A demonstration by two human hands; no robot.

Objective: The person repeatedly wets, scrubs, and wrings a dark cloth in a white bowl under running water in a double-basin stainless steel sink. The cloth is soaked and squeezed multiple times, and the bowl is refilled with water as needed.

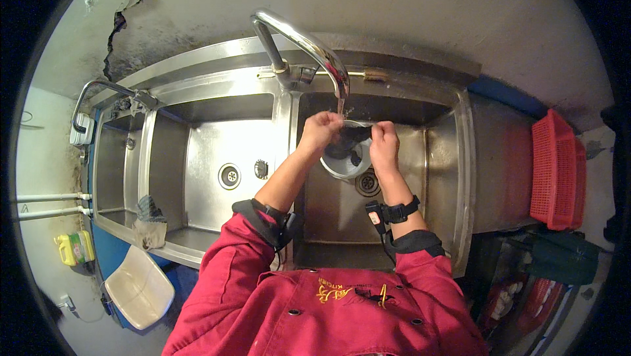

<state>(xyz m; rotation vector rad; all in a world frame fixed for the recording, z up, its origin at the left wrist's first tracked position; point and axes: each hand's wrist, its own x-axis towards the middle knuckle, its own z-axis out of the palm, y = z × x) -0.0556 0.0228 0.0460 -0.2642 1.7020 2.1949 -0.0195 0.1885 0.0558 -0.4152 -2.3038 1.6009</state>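
Both hands are over a round white container (341, 170) standing in the right-hand stainless steel sink basin (330, 218). My left hand (319, 133) and my right hand (385, 145) pinch a dark, limp piece (357, 133) stretched between them; whether it is food or cloth I cannot tell. Below it, more dark pieces (355, 158) lie inside the container. A thin stream of water (340, 105) falls from the chrome faucet (315, 43) beside my left fingers. Partly tucked behind the container is the basin's drain (368, 182).
The middle basin (202, 159) holds a loose drain strainer (261, 169). A grey cloth (150, 209) hangs over its front-left rim. Red plastic baskets (557, 173) stand on the right. A second faucet (101, 85) is at far left. A brush (375, 75) lies behind the faucet.
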